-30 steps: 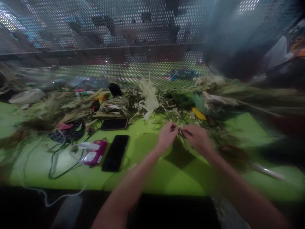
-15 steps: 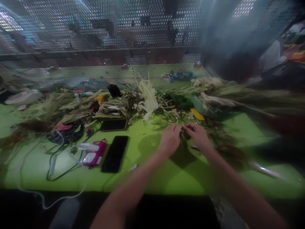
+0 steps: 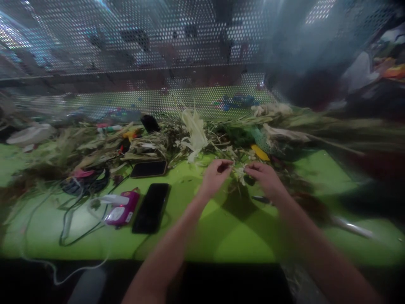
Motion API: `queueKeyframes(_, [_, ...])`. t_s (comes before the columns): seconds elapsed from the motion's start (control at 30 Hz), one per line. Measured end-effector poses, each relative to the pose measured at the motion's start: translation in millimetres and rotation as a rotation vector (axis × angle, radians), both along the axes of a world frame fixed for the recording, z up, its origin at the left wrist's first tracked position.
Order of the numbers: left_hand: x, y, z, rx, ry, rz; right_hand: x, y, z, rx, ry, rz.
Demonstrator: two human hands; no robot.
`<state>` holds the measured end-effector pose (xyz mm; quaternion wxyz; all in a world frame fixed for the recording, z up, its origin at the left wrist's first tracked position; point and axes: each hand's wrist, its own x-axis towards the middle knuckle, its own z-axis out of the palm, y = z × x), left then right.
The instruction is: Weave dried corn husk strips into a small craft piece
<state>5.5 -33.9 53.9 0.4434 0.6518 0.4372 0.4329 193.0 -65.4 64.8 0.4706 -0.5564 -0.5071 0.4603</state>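
A small pale, flower-like piece of plant (image 3: 240, 174) shows between my two hands, just above the green table. My right hand (image 3: 265, 179) pinches its right side between thumb and fingertips. On the other side, my left hand (image 3: 215, 177) has thumb and forefinger brought together at the piece's upper left edge; blur hides what exactly they grip. Beneath my right wrist lies a dark pointed tool (image 3: 261, 199), partly covered. Behind my hands stands a bunch of pale corn husk (image 3: 194, 131) amid dried plant scraps.
Two phones (image 3: 151, 207) (image 3: 148, 169) and a purple power adapter (image 3: 122, 209) with cables lie to the left. A perforated metal screen (image 3: 196, 46) rises behind. Dried stalks (image 3: 316, 122), a yellow-handled item (image 3: 260, 152) and a shiny blade-like tool (image 3: 352, 226) are on the right.
My hands have moved apart, the left one going left. The pale flower-like piece, hidden before, now shows between them. The camera view has shifted slightly.
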Motion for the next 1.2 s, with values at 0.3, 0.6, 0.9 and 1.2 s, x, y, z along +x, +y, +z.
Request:
queueKeyframes(0.3, [-7, 4, -2.1, -0.118, 0.024, 0.01, 2, 0, -4.3, -0.04, 0.148, 0.082])
queueKeyframes(0.6, [3, -4, 0.8, -0.013, -0.029, -0.016, -2, 2, -10.9, -0.024, 0.174, 0.135])
queueKeyframes(0.9, [3, -4, -0.7, -0.189, -0.101, 0.055, 0, 3, -15.2, -0.094, 0.252, 0.128])
queueKeyframes(1.2, [-10, 5, -5.7, -0.312, -0.094, -0.087, 2, 4, -15.7, -0.099, 0.271, 0.14])
